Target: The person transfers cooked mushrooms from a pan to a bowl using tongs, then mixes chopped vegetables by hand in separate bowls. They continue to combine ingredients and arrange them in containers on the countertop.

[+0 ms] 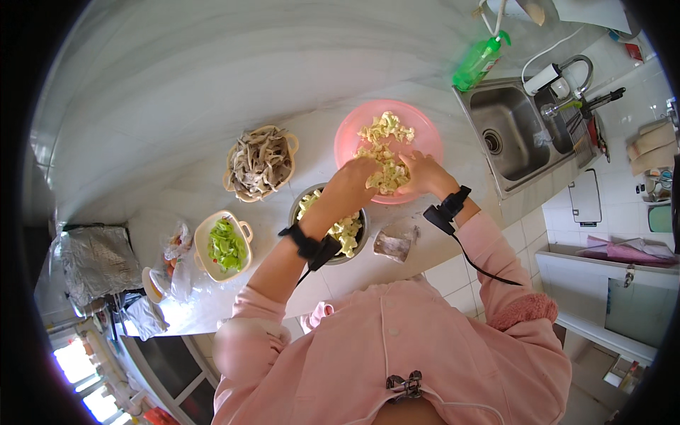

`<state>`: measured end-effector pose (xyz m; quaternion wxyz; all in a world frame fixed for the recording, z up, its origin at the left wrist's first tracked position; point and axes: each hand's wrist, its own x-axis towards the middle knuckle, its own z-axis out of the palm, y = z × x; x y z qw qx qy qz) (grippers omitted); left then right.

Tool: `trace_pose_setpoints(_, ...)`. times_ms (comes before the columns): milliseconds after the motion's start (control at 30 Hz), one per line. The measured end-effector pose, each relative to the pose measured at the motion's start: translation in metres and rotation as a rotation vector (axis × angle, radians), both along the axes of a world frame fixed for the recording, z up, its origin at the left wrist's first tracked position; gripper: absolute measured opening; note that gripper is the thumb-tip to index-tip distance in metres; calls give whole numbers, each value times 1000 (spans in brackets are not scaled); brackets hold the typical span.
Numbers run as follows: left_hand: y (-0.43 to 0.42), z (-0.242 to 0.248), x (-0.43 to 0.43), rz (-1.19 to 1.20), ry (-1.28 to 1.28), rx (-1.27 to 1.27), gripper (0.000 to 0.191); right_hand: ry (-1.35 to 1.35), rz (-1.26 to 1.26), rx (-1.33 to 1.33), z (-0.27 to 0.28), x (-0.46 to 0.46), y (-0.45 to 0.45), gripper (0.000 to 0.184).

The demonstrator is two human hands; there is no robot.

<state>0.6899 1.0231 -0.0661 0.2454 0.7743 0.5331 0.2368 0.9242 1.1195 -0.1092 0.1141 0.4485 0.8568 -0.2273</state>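
Note:
Cauliflower florets [383, 126] lie on a round pink plastic basin or tray [348, 125], some in a far cluster and some in a nearer pile. My left hand [355, 179] reaches over from the left and cups one side of the nearer pile; its fingertips are partly hidden. From the other side, my right hand [426, 172] curls its fingers and thumb against the same florets, so the pile sits between both palms. Under my left forearm stands a round metal bowl [363, 241] with more cauliflower florets [346, 234] inside, partly covered by the arm.
Left of the basin are a handled dish of torn oyster mushrooms [260, 162] and a dish of sliced green peppers [227, 244]. A crumpled wrapper or piece [392, 245] lies near the counter's front edge. At right are a steel sink [507, 133] and a green pump bottle [478, 64].

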Motion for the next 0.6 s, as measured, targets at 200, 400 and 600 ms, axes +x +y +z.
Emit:
trace_pose_setpoints(200, 75, -36, 32, 61, 546, -676, 114, -120, 22, 189, -22, -17, -3, 105)
trace_pose_setpoints(400, 80, -56, 48, 96, 661, -528, 118, -31, -87, 236, -34, -25, -5, 114)
trace_pose_setpoints(600, 88, -78, 43, 173, 357, -540, 113, 191, -208, -43, -45, -20, 14, 116)
